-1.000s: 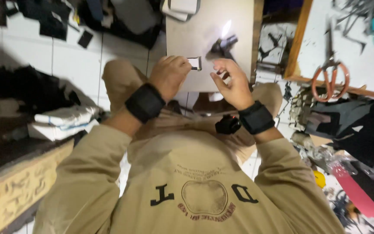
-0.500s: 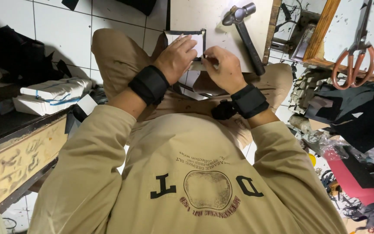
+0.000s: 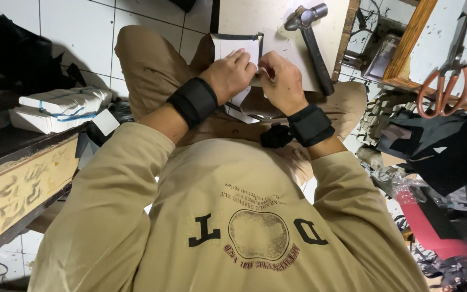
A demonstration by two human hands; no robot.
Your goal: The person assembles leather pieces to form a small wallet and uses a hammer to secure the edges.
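A white card [image 3: 237, 50] with a dark border is held at the near edge of the counter [image 3: 266, 21], its long axis running away from the person. Left hand [image 3: 228, 74] and right hand [image 3: 279, 78] are curled, fingers pinched on the card's near end.

One hammer [image 3: 309, 38], one pair of scissors [image 3: 445, 81], two black wristbands [image 3: 193, 101], one white sheet [image 3: 237, 48].

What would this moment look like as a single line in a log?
left hand: on white piece | right hand: pinching its edge | hammer: lying on board, untouched | scissors: right bench
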